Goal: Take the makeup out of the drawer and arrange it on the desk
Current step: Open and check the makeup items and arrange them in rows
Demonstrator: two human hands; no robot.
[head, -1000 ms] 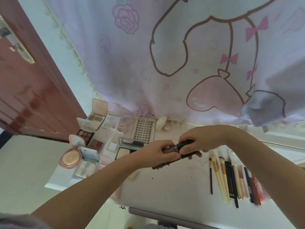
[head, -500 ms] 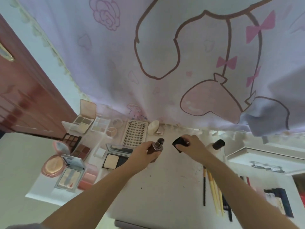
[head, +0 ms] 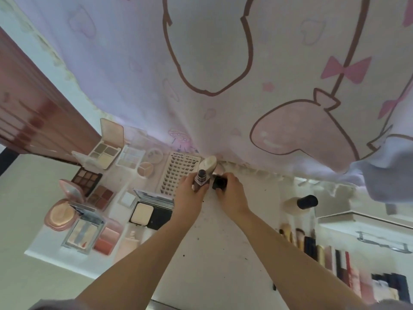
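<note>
Bench point(head: 223, 253): white, speckled, lying against a cartoon-print curtain point(head: 223, 63) at the far edge. Left hand point(head: 190, 193) is gripping an uncapped brown lipstick-like tube point(head: 201, 179), standing upright at far centre. Right hand point(head: 230, 191) is pinching its black cap point(head: 220, 183) just beside it. Open palettes point(head: 89, 182) and a lash tray point(head: 178, 173) are sitting far left; brushes and pencils point(head: 312, 242) are lying near right, blurred. Risk: the narrow tube probably tips once released, toppling the pale bottle point(head: 209, 164) behind.
</note>
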